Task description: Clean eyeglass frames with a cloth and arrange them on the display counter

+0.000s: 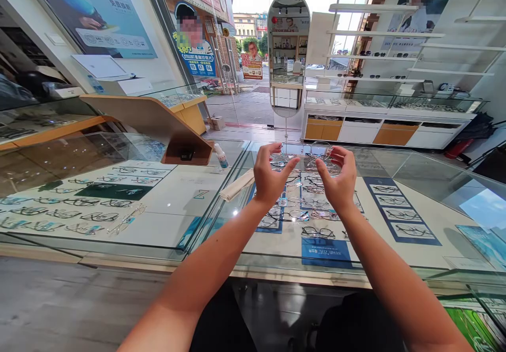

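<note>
Both my hands are raised over the glass display counter, palms facing each other. Between them is a thin-rimmed pair of eyeglasses, hard to separate from the frames behind it. The fingers of my left hand curl at its left side, thumb pointing inward. My right hand has its fingers curled at the other side, thumb raised. The exact finger contact is partly hidden. Below, several rows of glasses lie inside the case. A folded pale cloth rests on the glass left of my left hand.
A small spray bottle stands on the counter beside a slanted wooden stand. An oval mirror hangs ahead. More glasses fill the left case. A blue card tray holds frames at right. White shelves line the far wall.
</note>
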Demonstrator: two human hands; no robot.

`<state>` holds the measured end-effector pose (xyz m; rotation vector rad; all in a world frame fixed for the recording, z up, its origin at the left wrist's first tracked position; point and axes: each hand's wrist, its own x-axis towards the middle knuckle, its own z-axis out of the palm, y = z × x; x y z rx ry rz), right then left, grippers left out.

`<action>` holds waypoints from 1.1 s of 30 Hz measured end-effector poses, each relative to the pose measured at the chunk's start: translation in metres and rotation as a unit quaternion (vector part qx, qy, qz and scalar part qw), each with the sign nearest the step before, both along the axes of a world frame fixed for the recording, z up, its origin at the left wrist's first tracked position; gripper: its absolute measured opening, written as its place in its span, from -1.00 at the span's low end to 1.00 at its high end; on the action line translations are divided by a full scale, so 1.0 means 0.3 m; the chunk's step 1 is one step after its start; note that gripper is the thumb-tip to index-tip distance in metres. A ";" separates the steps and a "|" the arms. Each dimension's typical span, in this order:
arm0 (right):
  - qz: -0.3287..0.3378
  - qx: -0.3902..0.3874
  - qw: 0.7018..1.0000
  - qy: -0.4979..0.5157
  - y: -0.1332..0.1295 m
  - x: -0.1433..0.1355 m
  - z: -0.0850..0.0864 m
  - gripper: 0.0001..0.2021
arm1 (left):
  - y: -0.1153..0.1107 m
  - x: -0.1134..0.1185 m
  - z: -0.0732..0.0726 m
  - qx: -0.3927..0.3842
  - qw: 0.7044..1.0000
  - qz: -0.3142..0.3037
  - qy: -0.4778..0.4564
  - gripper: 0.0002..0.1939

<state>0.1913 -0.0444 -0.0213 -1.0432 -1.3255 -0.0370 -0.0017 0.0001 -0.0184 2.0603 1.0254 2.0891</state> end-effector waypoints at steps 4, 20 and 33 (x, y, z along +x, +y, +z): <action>-0.001 0.007 1.000 -0.005 -0.002 0.001 0.001 -0.51 | 0.002 0.001 -0.002 -0.002 1.000 -0.001 0.000 -0.46; -0.009 0.012 1.000 -0.018 -0.011 -0.004 0.013 -0.52 | 0.007 0.002 -0.007 -0.018 1.000 -0.005 -0.006 -0.41; 0.075 0.010 0.992 0.101 -0.002 0.007 0.018 -0.64 | 0.010 -0.007 -0.001 0.024 1.000 -0.010 -0.003 -0.44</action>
